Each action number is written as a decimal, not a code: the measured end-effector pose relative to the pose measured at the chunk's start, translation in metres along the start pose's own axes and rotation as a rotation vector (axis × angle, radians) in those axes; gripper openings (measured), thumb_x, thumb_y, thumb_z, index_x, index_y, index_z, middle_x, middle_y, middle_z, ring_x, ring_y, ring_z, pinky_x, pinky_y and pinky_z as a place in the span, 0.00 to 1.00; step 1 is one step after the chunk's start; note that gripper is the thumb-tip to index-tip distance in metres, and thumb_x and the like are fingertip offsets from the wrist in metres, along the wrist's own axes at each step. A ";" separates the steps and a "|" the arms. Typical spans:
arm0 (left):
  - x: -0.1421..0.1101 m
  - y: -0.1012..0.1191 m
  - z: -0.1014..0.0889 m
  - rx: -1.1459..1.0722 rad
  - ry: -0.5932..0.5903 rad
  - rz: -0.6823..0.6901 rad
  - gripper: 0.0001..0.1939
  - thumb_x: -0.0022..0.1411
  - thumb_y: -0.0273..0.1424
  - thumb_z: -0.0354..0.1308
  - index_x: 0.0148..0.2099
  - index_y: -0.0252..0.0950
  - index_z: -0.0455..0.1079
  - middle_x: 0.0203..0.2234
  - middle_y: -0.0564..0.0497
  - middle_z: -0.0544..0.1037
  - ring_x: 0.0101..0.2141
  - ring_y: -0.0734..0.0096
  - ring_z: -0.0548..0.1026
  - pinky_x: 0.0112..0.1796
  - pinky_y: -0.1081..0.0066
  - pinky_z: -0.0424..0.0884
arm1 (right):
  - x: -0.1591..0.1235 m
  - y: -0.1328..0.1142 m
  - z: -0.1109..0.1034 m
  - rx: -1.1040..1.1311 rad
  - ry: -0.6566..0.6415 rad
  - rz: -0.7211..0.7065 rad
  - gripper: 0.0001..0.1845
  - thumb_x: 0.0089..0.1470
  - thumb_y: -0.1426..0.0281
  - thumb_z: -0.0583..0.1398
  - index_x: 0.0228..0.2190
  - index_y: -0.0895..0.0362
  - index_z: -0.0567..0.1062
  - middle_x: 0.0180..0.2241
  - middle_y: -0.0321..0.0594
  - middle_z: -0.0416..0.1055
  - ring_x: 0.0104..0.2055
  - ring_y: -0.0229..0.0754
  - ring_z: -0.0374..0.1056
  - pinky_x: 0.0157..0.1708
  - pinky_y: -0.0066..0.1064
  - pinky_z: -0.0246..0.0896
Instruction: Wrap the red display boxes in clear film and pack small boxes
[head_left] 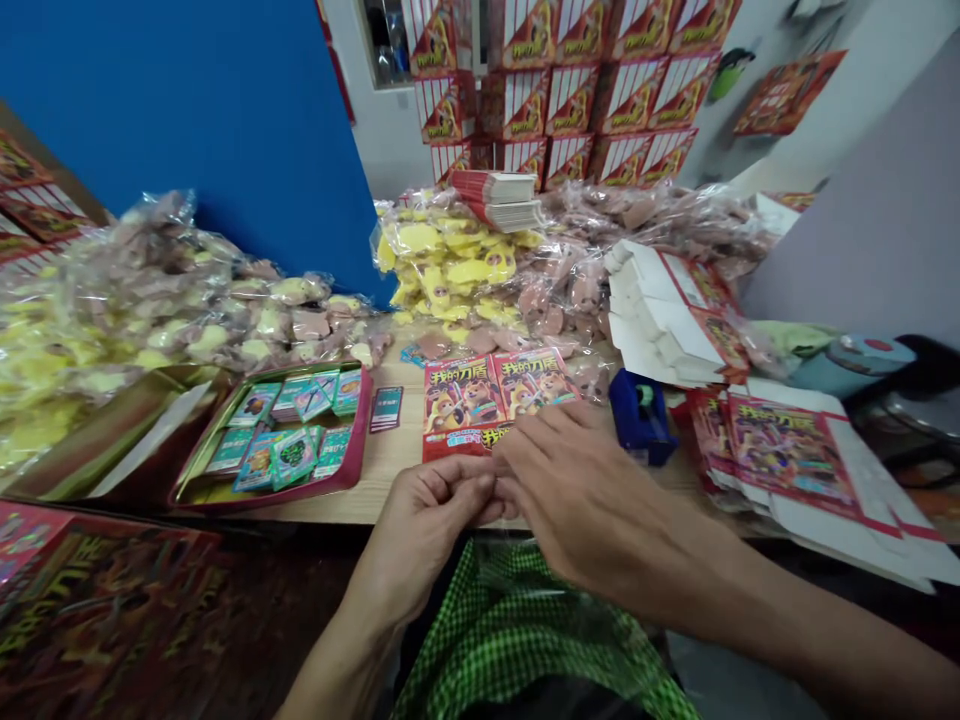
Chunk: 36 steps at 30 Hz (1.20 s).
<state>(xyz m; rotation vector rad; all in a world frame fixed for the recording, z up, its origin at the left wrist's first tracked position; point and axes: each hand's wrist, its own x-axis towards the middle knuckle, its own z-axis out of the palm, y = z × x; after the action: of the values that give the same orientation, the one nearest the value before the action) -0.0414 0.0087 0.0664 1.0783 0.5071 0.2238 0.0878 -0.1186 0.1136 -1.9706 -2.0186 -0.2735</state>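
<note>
Both hands meet at the table's front edge, just below the red printed packs [465,405] with cartoon figures. My left hand [431,525] is closed, thumb and forefinger pinched together. Over its fingertips reaches my right hand [581,490], back up, its fingertips partly hidden. Beneath them, a clear plastic bag [510,565] shows as faint glare over the green checked cloth on my lap. Both hands seem to grip its upper edge. To the left, an open tin [364,425] holds several stacks of green-backed cards [292,455], and a small card stack [386,408] lies beside it.
A blue tape dispenser [641,415] stands right of the packs. Flattened white and red boxes [667,310] lie farther right. Bagged yellow plush toys [442,265] and brown ones [566,290] are heaped behind. Stacked red boxes [574,95] line the wall.
</note>
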 end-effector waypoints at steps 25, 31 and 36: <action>0.000 -0.007 0.011 -0.009 0.011 0.016 0.20 0.51 0.45 0.75 0.32 0.33 0.80 0.25 0.50 0.81 0.27 0.73 0.77 0.36 0.72 0.76 | 0.004 -0.001 0.037 0.066 0.085 0.068 0.11 0.51 0.83 0.50 0.32 0.57 0.66 0.31 0.44 0.67 0.34 0.47 0.58 0.39 0.39 0.54; -0.001 -0.003 0.013 0.002 0.014 -0.005 0.17 0.53 0.42 0.75 0.34 0.32 0.80 0.28 0.48 0.83 0.27 0.76 0.78 0.33 0.78 0.74 | 0.002 0.015 0.032 0.584 0.149 0.366 0.08 0.61 0.74 0.50 0.29 0.54 0.60 0.25 0.35 0.62 0.27 0.39 0.57 0.28 0.31 0.49; -0.002 -0.003 0.008 -0.025 0.159 -0.015 0.21 0.47 0.43 0.78 0.36 0.32 0.81 0.29 0.46 0.84 0.28 0.76 0.80 0.33 0.81 0.76 | -0.011 0.045 0.015 1.045 0.327 0.533 0.10 0.63 0.67 0.51 0.29 0.54 0.64 0.29 0.40 0.68 0.28 0.40 0.62 0.29 0.33 0.59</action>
<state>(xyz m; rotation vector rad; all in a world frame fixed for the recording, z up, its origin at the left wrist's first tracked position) -0.0392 0.0007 0.0674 1.0363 0.6533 0.3035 0.1311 -0.1218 0.0921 -1.5106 -0.9958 0.4649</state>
